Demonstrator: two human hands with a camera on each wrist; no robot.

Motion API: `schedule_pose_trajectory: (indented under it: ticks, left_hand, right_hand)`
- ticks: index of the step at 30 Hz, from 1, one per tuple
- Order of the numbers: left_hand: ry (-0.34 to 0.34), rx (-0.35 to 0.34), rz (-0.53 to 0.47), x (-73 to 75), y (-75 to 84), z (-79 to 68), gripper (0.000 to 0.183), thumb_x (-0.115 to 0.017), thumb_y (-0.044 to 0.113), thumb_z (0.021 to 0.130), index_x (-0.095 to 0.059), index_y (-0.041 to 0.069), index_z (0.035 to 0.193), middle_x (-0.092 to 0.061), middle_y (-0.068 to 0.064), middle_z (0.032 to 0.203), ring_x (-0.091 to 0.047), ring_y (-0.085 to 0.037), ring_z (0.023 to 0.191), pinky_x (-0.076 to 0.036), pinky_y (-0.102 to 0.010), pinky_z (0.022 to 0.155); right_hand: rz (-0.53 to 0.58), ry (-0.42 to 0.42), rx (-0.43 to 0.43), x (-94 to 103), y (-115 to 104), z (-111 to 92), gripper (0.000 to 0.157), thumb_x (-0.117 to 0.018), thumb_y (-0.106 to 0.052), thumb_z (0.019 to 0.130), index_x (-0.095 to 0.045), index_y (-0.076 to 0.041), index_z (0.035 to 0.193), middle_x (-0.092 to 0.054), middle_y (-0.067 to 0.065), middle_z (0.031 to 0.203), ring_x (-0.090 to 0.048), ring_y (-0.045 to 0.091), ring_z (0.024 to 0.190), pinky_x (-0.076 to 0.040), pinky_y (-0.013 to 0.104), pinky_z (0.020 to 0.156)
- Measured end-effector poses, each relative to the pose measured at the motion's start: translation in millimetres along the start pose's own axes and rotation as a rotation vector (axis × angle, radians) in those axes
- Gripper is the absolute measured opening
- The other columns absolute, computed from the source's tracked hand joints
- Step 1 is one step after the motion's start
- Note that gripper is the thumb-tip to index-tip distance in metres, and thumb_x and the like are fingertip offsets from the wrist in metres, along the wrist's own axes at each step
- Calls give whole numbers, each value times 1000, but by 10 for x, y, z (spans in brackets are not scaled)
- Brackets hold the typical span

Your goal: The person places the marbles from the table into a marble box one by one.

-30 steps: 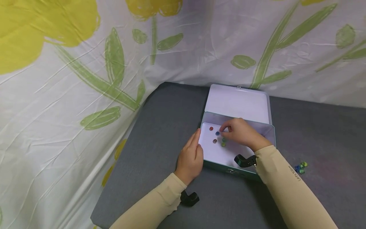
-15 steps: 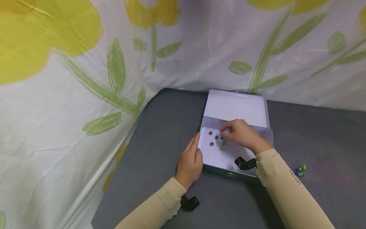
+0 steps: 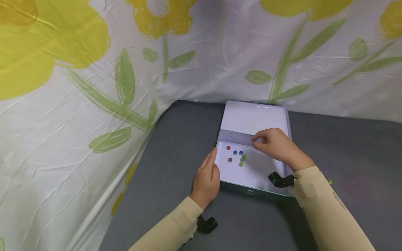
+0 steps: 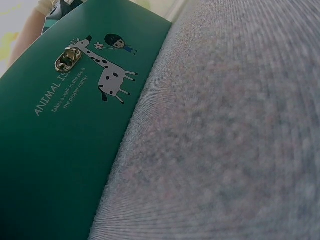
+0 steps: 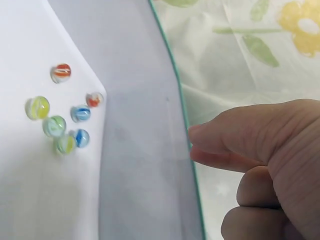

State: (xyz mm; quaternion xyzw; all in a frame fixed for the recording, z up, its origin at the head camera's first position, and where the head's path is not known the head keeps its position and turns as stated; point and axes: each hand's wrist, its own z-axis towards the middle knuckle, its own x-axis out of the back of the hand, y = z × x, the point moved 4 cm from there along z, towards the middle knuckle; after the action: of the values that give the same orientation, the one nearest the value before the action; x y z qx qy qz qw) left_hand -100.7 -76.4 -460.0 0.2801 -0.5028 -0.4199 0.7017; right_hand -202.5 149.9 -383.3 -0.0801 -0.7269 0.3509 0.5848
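Observation:
A green tin box [image 3: 232, 186] with a white inside lies on the table, its lid [image 3: 252, 116] folded back. My left hand [image 3: 205, 181] rests with straight fingers against its left side. Over the tin's back wall is my right hand [image 3: 279, 146], thumb and forefinger tips close together with nothing visible between them, other fingers curled. Several glass marbles lie on the tin's floor at the left: a red one [image 3: 228, 147], a brownish one [image 3: 230, 160], two blue ones [image 5: 81, 138] side by side, and green and yellow ones [image 5: 37, 108].
Beyond the tin's right side, a yellow-green marble [image 3: 330, 182] shows past my right sleeve [image 3: 326, 205]. Flower-printed cloth [image 3: 201, 69] hangs behind the dark grey table [image 3: 185, 139]. The tin's front carries a metal clasp [image 4: 68, 60] and a giraffe print [image 4: 111, 75].
A second blue marble now lies beside the first, and my right hand has drawn away from it to the right. My left hand stays at the tin's side. The head view has shifted slightly.

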Motion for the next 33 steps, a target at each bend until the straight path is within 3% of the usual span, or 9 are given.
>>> schedule_pose_trajectory:
  ticks: [17, 25, 33]
  left_hand:
    - [10, -7, -5, 3, 11, -2, 53, -44, 2, 105, -43, -4, 157, -48, -19, 160, -48, -26, 147, -43, -51, 115]
    - [8, 0, -2, 18, 18, 5, 53, -44, 2, 104, -43, -3, 157, -47, -18, 161, -47, -25, 148, -42, -50, 116]
    - [8, -4, -7, 15, 23, -3, 53, -43, 4, 105, -43, -4, 157, -47, -19, 161, -47, -26, 148, -42, -50, 115]
  right_hand:
    - [-27, 80, -88, 316, 161, -493, 27, -72, -24, 100, -78, -2, 115, -35, -3, 59, -31, 12, 54, -31, 31, 51]
    - [-38, 134, -137, 429, 402, -775, 33, -69, -32, 103, -78, -3, 117, -29, -5, 60, -26, 9, 53, -30, 31, 50]
    - [-19, 155, -193, 404, 678, -1045, 39, -64, -34, 106, -75, -1, 121, -32, -3, 58, -28, 10, 50, -31, 32, 50]
